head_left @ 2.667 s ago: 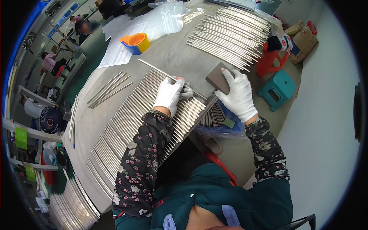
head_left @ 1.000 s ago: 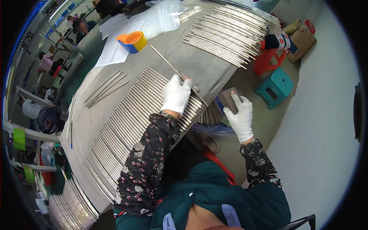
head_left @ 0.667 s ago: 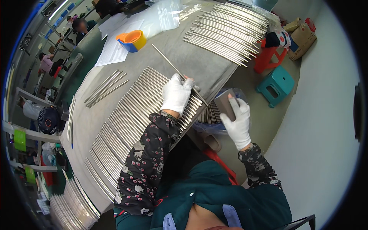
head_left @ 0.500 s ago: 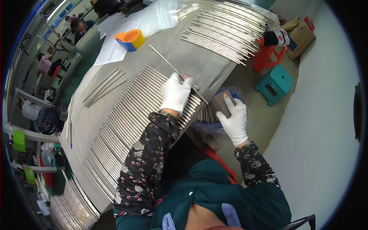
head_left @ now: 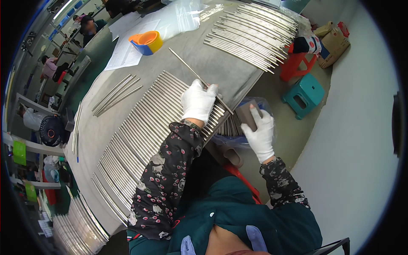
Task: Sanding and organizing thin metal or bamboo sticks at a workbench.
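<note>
My left hand (head_left: pixel 199 102), in a white glove, pinches a thin metal rod (head_left: pixel 183 63) between thumb and fingers. That rod slants over the table, its near end reaching the table's edge. Beneath the hand lies a long row of similar metal rods (head_left: pixel 142 111), side by side. In my right hand (head_left: pixel 261 135), also white-gloved, is a flat brown-grey block (head_left: pixel 246 114), held just off the table's edge and close to the rod's near end. Below the block, more rods (head_left: pixel 230 126) stand in a container lined with a blue plastic bag (head_left: pixel 250 140).
A second batch of rods (head_left: pixel 255 36) lies at the table's far right, a few loose rods (head_left: pixel 114 95) at left. Orange, yellow and blue tape rolls (head_left: pixel 148 42) rest by paper sheets (head_left: pixel 123 57). A teal stool (head_left: pixel 304 95) and red stool (head_left: pixel 297 63) stand right.
My left hand and the rod appear very slightly farther right, along with a small shift of the whole view. Both hands keep their hold, and the block has barely moved.
</note>
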### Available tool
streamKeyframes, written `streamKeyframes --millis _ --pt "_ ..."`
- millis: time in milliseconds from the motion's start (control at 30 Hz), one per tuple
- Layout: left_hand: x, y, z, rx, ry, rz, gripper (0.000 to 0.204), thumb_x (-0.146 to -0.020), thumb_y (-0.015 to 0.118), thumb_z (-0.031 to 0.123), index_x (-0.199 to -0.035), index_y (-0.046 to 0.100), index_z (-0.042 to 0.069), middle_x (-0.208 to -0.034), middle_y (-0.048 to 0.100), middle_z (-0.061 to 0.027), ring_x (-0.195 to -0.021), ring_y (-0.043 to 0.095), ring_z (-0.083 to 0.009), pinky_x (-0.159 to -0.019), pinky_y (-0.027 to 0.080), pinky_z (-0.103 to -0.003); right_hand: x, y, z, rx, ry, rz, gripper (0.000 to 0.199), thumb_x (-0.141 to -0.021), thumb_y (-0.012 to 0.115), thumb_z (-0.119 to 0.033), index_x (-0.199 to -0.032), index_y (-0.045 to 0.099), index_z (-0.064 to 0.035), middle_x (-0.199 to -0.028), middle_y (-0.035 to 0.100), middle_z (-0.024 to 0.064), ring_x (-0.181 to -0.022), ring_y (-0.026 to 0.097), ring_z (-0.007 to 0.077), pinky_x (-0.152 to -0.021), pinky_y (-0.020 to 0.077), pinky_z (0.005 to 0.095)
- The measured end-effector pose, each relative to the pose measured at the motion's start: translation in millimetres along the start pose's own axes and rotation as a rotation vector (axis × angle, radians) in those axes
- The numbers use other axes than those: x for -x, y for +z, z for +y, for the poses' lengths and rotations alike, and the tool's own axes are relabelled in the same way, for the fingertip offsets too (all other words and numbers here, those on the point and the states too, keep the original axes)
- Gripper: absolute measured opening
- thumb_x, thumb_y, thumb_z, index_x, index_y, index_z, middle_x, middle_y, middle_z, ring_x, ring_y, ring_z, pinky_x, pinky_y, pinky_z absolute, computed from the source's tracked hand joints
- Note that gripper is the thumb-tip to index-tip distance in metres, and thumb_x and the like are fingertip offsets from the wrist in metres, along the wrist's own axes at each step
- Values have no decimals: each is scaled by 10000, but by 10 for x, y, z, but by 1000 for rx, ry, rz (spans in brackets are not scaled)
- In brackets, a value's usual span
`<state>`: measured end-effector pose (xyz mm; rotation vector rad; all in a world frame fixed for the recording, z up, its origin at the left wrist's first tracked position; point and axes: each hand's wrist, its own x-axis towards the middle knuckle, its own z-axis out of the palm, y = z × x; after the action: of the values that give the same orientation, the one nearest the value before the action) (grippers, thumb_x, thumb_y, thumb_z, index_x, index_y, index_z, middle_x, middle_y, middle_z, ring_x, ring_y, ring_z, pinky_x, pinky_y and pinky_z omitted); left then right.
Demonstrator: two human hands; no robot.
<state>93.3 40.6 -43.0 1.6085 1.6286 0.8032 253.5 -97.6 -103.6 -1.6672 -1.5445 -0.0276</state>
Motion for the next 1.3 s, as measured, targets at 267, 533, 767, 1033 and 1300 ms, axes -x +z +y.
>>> streamKeyframes --millis 267,533,767,1033,1300 --pt "62 -23 122 -57 28 7 344 -793 668 356 -907 649 32 -778 690 -116 -795 667 -305 -775 504 -386 27 -11 89 -28 24 -13 721 -644 761 -152 -1321 517 -105 -1178 479 193 -1020 481 368 -897 420 423" --pt "145 -85 208 -95 16 42 334 -797 654 353 -901 646 36 -777 691 -115 -812 667 -312 -784 508 -386 2 -108 -27 53 24 -74 663 -651 753 -167 -1278 548 -91 -1150 499 188 -1007 489 354 -880 427 432" --pt "244 -110 295 -106 77 114 308 -748 659 348 -883 653 71 -755 675 -98 -815 631 -301 -847 422 -410 -6 -188 -233 27 -53 -120 656 -639 764 -192 -1253 565 -76 -1129 521 194 -971 505 352 -851 445 435" --pt "174 -216 222 -520 -15 321 568 -655 719 413 -1062 618 30 -1230 528 -184 -1179 448 -331 -992 368 -438 -75 -125 -353 -44 -71 -44 680 -642 750 -146 -1283 533 -81 -1131 522 182 -975 501 346 -863 434 425" --pt "101 -433 -99 -721 739 -13 394 -851 573 323 -1168 567 90 -1281 519 -72 -1264 406 -251 -1070 266 -516 -177 -212 -156 -38 -142 -72 715 -643 752 -145 -1313 509 -85 -1160 503 182 -1012 488 340 -876 430 423"
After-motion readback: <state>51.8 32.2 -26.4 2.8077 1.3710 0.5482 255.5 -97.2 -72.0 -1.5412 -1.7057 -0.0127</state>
